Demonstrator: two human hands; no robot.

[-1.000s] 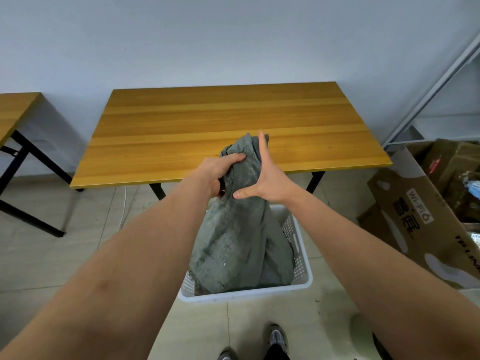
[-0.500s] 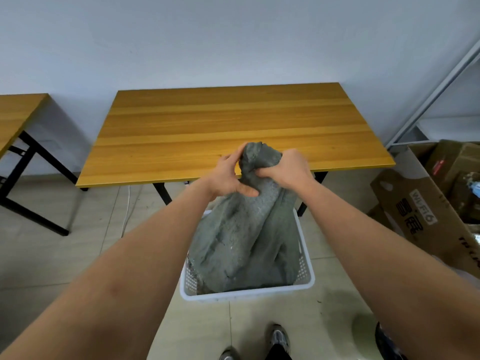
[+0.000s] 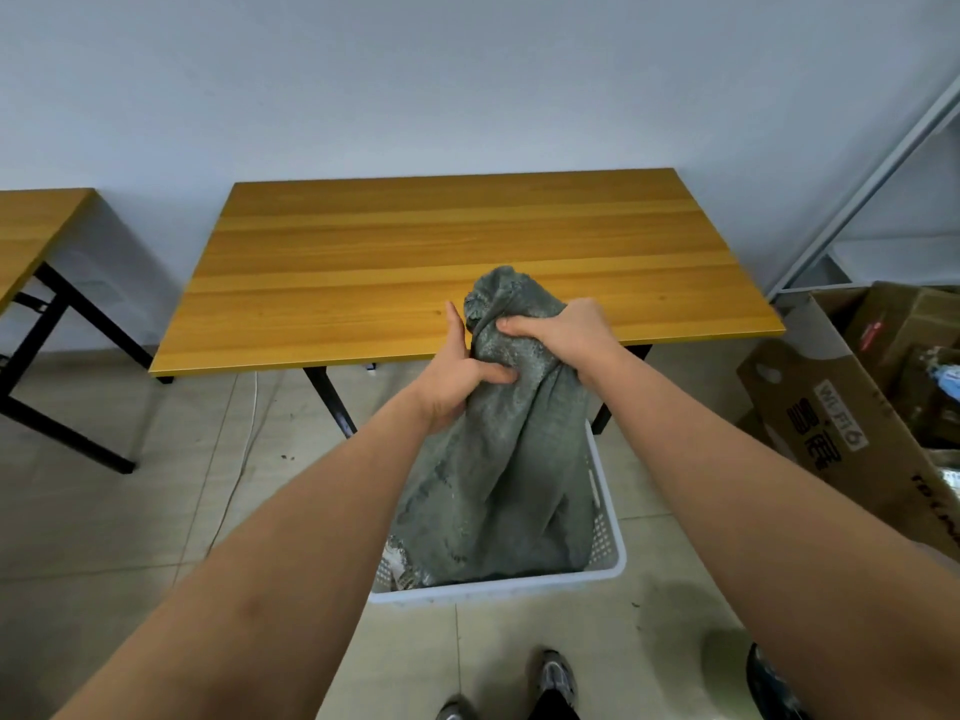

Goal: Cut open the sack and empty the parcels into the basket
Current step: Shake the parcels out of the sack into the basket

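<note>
A grey-green woven sack (image 3: 498,475) stands upright in a white perforated plastic basket (image 3: 602,550) on the floor in front of me. Its top is bunched into a neck. My right hand (image 3: 558,330) grips that neck from the right, fingers curled round the fabric. My left hand (image 3: 457,376) holds the sack just below, on its left side, thumb pressed into the cloth and fingers behind it. The sack fills most of the basket and hides what is inside; only a pale scrap shows at the lower left corner.
A wooden table (image 3: 457,252) with black legs stands just behind the basket. A second table (image 3: 36,231) is at the far left. Open cardboard boxes (image 3: 852,407) crowd the right side below a metal shelf frame (image 3: 878,179). My shoes (image 3: 556,678) are near the basket's front.
My right hand went from flat against the sack to gripping its bunched neck. My left hand has slid lower on the sack's left side. The sack's top stands slightly taller.
</note>
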